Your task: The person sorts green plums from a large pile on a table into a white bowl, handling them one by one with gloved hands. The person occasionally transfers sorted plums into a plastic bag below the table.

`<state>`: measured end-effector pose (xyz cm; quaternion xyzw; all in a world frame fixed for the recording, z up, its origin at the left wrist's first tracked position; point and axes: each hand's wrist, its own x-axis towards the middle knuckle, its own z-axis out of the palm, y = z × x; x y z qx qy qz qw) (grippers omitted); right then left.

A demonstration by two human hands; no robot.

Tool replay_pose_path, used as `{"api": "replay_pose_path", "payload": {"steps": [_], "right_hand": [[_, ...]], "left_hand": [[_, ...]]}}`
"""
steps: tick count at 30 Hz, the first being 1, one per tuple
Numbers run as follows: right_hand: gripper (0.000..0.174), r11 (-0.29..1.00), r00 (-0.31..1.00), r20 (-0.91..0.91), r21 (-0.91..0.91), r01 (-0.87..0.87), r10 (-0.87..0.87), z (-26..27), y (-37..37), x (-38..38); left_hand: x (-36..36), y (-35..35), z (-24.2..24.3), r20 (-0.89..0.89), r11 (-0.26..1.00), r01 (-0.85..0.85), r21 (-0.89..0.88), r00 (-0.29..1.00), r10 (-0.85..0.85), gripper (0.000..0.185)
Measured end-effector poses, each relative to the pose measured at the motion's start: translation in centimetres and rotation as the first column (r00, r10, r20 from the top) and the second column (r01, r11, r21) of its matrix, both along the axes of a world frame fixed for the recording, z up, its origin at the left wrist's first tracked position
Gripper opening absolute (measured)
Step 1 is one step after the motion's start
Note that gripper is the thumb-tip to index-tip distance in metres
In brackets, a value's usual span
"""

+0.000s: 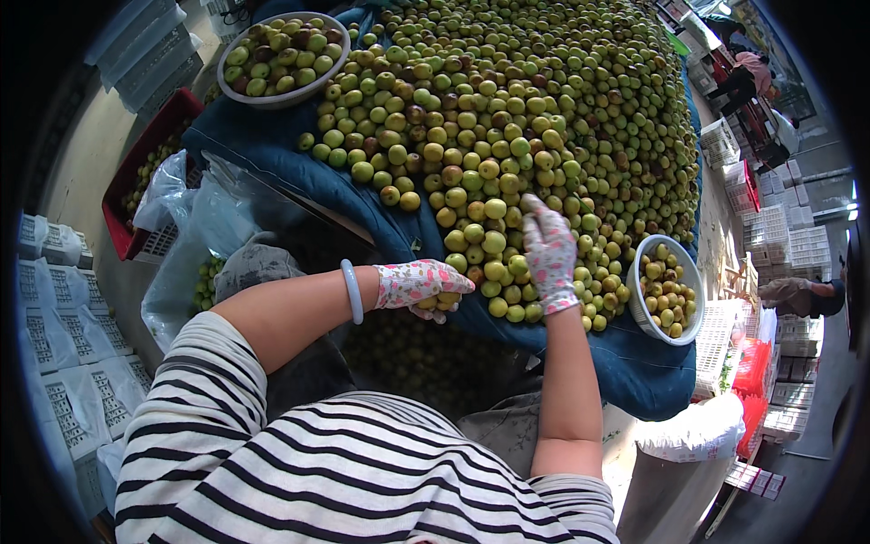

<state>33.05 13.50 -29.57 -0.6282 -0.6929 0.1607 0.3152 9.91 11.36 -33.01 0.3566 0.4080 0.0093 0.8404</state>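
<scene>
Green and brownish jujube-like fruits (476, 122) lie heaped on a blue padded cloth (285, 156). My left hand (425, 287), in a floral-print glove, is at the heap's near edge with a few of the fruits (438, 300) in its curled fingers. To its right, my right hand (549, 255), gloved alike, reaches over the near part of the heap, its fingertips among the fruits; whether it grips one I cannot tell. A round plastic basket of fruits (226, 71) stands at the upper left, and another white basket of fruits (635, 299) at the right corner.
A red crate (122, 177) of fruits and a clear plastic bag (170, 265) are at the left. Stacked white crates (58, 292) line the far left; more crates (768, 234) stand at the right. Other people (751, 71) are farther off at the right. Below the cloth's edge, more fruits (428, 367) lie in shadow.
</scene>
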Motion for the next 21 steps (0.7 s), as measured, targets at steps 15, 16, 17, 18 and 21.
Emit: {"api": "replay_pose_path", "payload": {"steps": [15,16,17,18,21], "right_hand": [[0.021,0.706,0.907,-0.42,-0.653,-0.272,-0.039,3.8,-4.1,0.1],[0.024,0.612,0.901,-0.429,-0.695,-0.378,0.07,2.8,-5.4,0.8],[0.03,0.627,0.916,-0.292,-0.668,-0.402,0.276,3.1,-7.2,0.2],[0.033,0.629,0.904,-0.212,-0.658,-0.413,0.371,2.1,-8.3,0.1],[0.027,0.691,0.894,-0.015,-0.629,-0.356,0.448,2.1,-9.3,0.1]], "left_hand": [[0.1,0.9,0.1,-0.051,0.998,0.009,0.068,0.999,-0.006,0.032],[0.0,1.1,-0.2,-0.071,0.997,0.005,0.08,0.997,0.001,0.031],[-0.2,1.3,-0.4,-0.068,0.997,0.016,0.077,0.998,-0.011,0.029],[-0.1,1.3,-0.4,-0.1,0.995,0.03,0.091,0.995,-0.02,0.029],[0.2,1.1,0.1,-0.186,0.985,0.076,0.154,0.981,-0.046,0.029]]}}
